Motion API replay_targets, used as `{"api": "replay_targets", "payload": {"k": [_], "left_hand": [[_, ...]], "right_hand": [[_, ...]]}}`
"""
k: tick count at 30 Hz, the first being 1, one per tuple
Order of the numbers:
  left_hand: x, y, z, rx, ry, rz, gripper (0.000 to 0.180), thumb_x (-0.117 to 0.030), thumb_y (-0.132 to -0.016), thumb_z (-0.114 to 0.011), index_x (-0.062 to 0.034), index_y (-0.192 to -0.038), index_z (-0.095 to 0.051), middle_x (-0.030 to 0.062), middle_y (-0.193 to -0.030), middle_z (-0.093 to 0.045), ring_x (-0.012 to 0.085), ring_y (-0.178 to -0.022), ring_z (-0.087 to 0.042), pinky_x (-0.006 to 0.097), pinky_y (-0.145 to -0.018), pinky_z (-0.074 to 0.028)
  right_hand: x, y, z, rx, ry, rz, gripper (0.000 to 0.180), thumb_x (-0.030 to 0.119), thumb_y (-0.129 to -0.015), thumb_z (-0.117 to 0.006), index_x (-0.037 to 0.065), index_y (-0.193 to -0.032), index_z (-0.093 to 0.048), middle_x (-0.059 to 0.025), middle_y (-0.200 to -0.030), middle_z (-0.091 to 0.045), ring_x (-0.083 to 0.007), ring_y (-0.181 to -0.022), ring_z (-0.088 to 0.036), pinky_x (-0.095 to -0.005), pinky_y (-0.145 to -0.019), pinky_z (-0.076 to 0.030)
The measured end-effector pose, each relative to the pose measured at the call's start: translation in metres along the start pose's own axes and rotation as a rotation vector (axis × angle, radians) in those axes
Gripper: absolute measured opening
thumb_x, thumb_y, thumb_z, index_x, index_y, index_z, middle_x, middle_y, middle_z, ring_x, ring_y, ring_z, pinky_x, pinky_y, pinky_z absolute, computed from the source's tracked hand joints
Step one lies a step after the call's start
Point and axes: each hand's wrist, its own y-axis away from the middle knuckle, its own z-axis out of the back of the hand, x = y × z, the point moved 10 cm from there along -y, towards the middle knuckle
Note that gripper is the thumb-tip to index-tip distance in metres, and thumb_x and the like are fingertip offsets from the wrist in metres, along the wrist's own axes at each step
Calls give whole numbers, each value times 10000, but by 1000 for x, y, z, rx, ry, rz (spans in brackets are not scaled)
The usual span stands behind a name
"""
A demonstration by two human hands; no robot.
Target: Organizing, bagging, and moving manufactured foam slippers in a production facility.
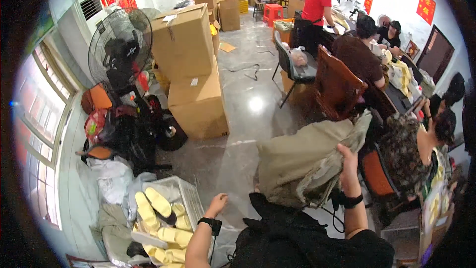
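Note:
My right hand (pixel 347 161) is closed on the edge of a large olive-green cloth sack (pixel 292 156), which hangs bulky and creased in front of me to the right. The thumb shows on the near side of the cloth; the other fingers are partly hidden. My left hand (pixel 217 204) hangs low at the middle, curled into a loose fist with no object visible in it. Beside it on the left stands a white plastic crate (pixel 191 196) filled with several pale yellow slippers (pixel 146 208).
Big cardboard boxes (pixel 196 89) are stacked ahead on the left, next to a black standing fan (pixel 119 52). On the right, people sit or stand along a work table (pixel 389 87), with a black chair (pixel 297 69) and a wooden chair (pixel 337 82) behind them. A strap (pixel 243 69) lies on the floor.

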Motion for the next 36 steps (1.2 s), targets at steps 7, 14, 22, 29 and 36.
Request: {"api": "replay_targets", "payload": {"k": [7,14,22,29,36], "left_hand": [[-165,-95,-40,228,-484,-424,488,-254,-834,-572,-88,-1267,-422,210,-1182,-504,342,-1071,-495,391,-896,-400],[-278,-225,-107,570,-474,-645,887,-180,-761,-658,-77,-1398,-50,255,-1331,-327,379,-1222,-340,392,-1001,-311],[-317,-359,-108,659,-465,-710,1071,-154,-693,-676,-106,-1346,171,252,-1337,-291,454,-1207,-294,439,-980,-307],[-390,-481,-13,485,-36,-483,899,-138,-710,-653,-93,-1268,50,212,-1249,-344,392,-1127,-336,407,-926,-333],[-421,-555,45,292,464,-253,727,-121,-728,-631,-81,-1190,-71,173,-1161,-397,329,-1047,-379,375,-872,-360]], "right_hand": [[-74,-121,-104,-1,322,-273,371,124,-757,-640,-18,-1071,-503,-92,-990,-584,-186,-853,-564,-316,-720,-471],[-155,-202,-200,-2,274,-364,387,132,-765,-645,-34,-1080,-493,-95,-935,-601,-179,-810,-571,-315,-707,-474],[-199,-304,-328,165,473,-325,280,153,-792,-587,-30,-1002,-561,-76,-893,-608,-164,-791,-558,-309,-727,-455],[-242,-383,-434,427,736,-269,375,283,-803,-587,-59,-956,-575,-167,-858,-618,-227,-784,-574,-354,-712,-462],[-273,-455,-511,736,1002,-186,581,427,-788,-570,-154,-785,-551,-325,-781,-577,-396,-771,-603,-429,-674,-467]]}}
